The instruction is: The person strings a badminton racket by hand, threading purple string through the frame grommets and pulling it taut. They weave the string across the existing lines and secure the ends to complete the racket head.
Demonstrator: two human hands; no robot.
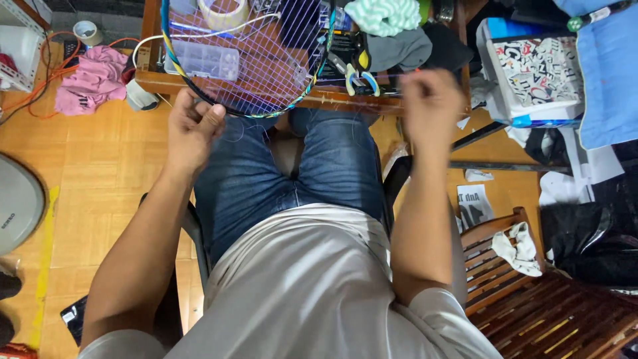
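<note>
Across the wooden surface at twelve o'clock lies the racket head, an oval dark frame with teal and yellow flecks, strung in a taut grid of pale violet string. At its seven o'clock rim the left hand is curled closed, fingertips pinched at the frame's edge. Well apart, at three o'clock, the right hand is a blurred fist; what it grips I cannot tell. Clear plastic box under strings; soft pink cloth at nine o'clock on floor.
</note>
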